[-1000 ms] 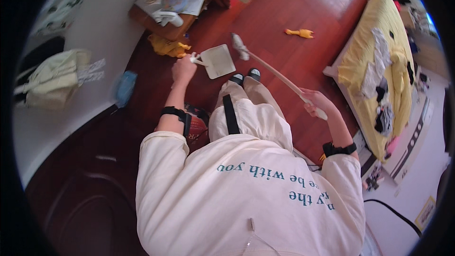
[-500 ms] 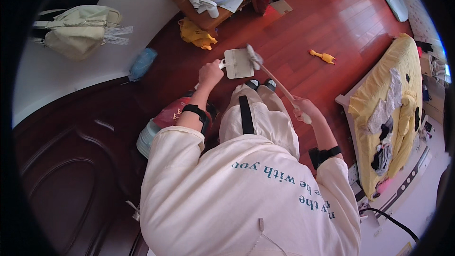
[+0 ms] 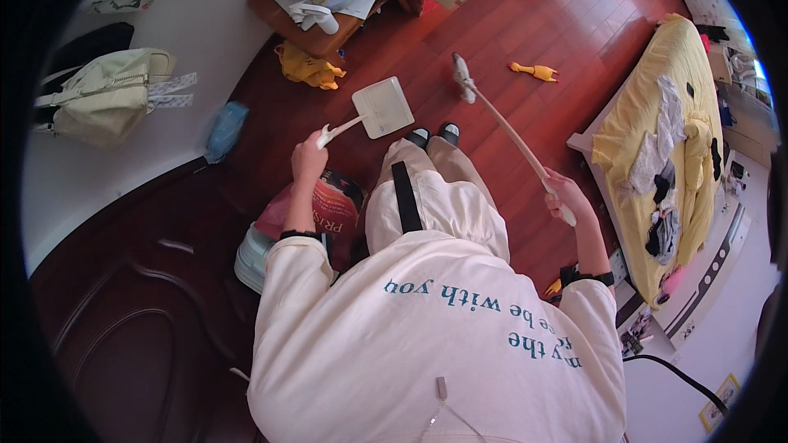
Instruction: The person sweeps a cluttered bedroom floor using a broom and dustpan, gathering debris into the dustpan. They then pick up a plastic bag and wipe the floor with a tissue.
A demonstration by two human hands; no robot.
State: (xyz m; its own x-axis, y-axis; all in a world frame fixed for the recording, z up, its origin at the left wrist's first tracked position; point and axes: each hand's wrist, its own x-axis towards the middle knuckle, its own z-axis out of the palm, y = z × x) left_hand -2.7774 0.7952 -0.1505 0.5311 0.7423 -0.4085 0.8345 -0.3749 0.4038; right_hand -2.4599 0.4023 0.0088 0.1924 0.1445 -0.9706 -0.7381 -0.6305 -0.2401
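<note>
My left hand is closed round the handle of a white dustpan, whose flat pan lies over the red wood floor ahead of my feet. In my right hand is the long pale handle of a broom, slanting forward and left. Its grey-white head is to the right of the dustpan, apart from it. Beyond the broom to the right, a yellow rubber chicken lies on the floor.
A bed with a yellow sheet and clothes stands on the right. Front left is a cluttered wooden desk with a yellow bag beneath. By my left arm sits a red bag; a dark carved door is lower left.
The dustpan has swung left and turned, its handle now pointing back toward me. The broom head has moved right, away from the pan, and my right hand has shifted right.
</note>
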